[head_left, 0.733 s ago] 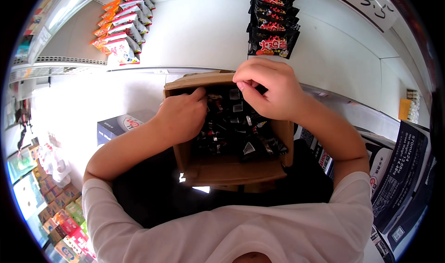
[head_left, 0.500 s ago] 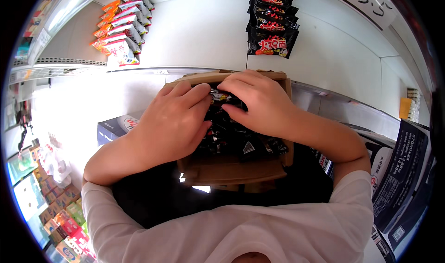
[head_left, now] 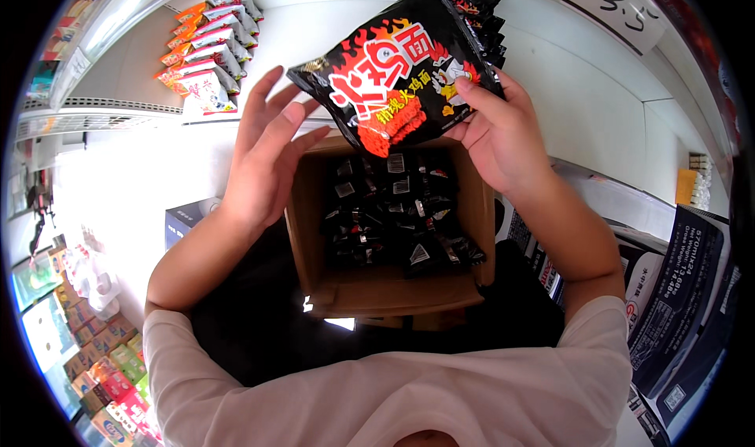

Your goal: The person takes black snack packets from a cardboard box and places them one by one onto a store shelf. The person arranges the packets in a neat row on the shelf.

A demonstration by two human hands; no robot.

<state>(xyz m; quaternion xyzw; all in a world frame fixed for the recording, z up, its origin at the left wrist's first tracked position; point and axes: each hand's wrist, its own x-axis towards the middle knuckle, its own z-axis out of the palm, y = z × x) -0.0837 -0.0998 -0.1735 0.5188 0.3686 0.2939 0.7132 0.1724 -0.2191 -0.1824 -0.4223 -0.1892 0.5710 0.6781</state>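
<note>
Right hand (head_left: 507,136) grasps a glossy black packet (head_left: 334,105) by its right end, thumb pressed on the printed face and the other fingers passing behind it. From that grip the packet extends leftward, raised above the carton; its long axis slants, the left end lower and the right end higher, with the printed face turned up toward the wearer and the lettering rising to the right. Left hand (head_left: 263,156) is loosely spread with nothing in its grasp, its fingertips just beside the packet's left corner; whether they touch it, I cannot tell. Below and between both hands stands an open brown carton (head_left: 393,293), partly filled with black packs (head_left: 393,211) lying in a jumble. Beyond the hands runs a white shelf (head_left: 582,77), its surface smooth and pale. A row of black packets (head_left: 480,10) sits there past the right hand, partly hidden by the held one, and a row of white-and-orange packets (head_left: 208,61) past the left. Dark blue boxes (head_left: 684,305) lean right of the right forearm; colourful boxes (head_left: 110,368) lie far to the left hand's lower left.
</note>
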